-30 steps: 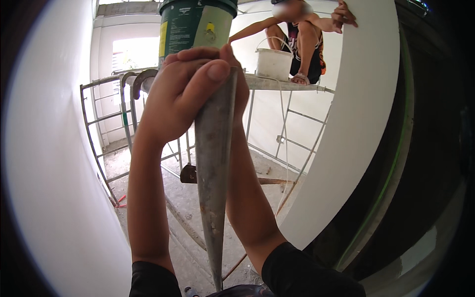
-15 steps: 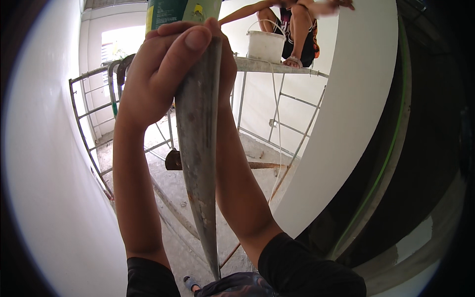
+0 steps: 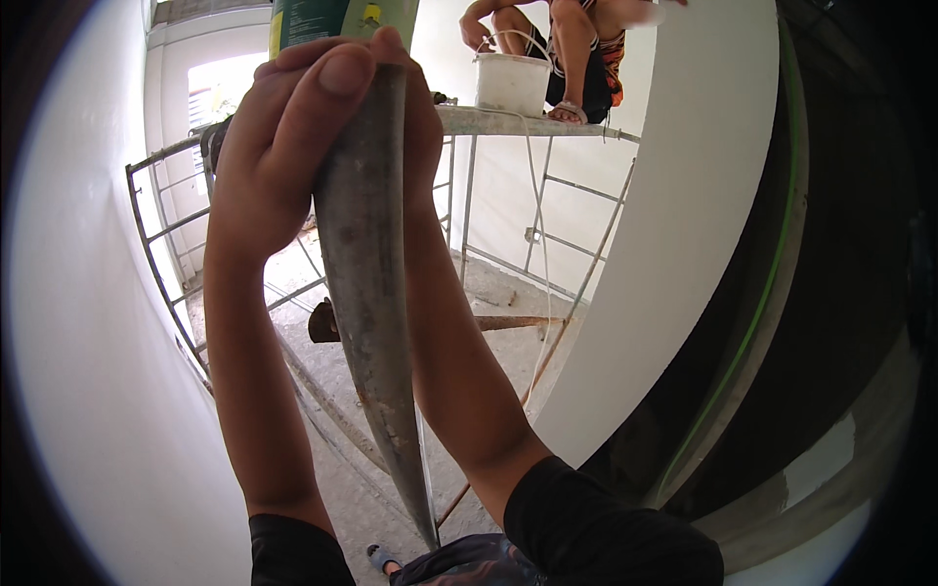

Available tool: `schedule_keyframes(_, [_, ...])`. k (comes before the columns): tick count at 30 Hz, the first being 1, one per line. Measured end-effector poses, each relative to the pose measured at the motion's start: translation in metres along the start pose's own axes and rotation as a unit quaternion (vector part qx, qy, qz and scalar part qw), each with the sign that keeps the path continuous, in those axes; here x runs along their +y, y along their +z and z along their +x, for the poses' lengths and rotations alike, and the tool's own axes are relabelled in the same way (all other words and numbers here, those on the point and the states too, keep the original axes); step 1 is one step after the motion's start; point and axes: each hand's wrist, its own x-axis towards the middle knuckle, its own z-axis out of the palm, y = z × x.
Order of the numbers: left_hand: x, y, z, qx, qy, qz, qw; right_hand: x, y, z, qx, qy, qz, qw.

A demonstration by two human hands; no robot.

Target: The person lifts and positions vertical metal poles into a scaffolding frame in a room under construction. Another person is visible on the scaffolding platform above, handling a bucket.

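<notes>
Both my hands are raised at the top middle, wrapped around the upper end of a long grey metal post (image 3: 363, 225). It is scuffed, with rusty spots, and narrows in view down toward my feet. My left hand (image 3: 283, 137) grips from the left, thumb laid across the top. My right hand (image 3: 418, 117) closes on the right side, its fingers mostly hidden behind the post. Just beyond my hands stands a green container (image 3: 332, 20) with yellow on it, cut off by the upper edge.
Ahead is a metal scaffold (image 3: 469, 195) with a platform (image 3: 528, 124). A co-worker (image 3: 576, 59) squats there beside a white bucket (image 3: 511, 83); a pale cord (image 3: 536, 186) hangs down. White walls (image 3: 88, 293) flank me. A rusty pipe (image 3: 508, 322) crosses below, above the concrete floor (image 3: 332, 381).
My hands and the post have shifted slightly left and up in view, still gripped. The co-worker's arm, stretched toward the green container before, is now drawn back beside the white bucket.
</notes>
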Motion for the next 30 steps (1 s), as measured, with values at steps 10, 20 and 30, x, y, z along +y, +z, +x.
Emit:
schedule_keyframes(10, [-0.002,0.001,0.000,0.001,0.010,-0.018,1.000,-0.003,0.003,-0.003,0.000,0.000,-0.015,1.000])
schedule_keyframes(20, [-0.001,0.000,0.000,-0.001,-0.007,-0.011,1.000,-0.001,0.001,-0.001,0.009,-0.017,-0.047,0.999])
schedule_keyframes(30, [-0.012,0.006,0.001,0.022,0.032,-0.035,0.999,-0.005,-0.008,-0.003,-0.035,0.004,-0.075,0.997])
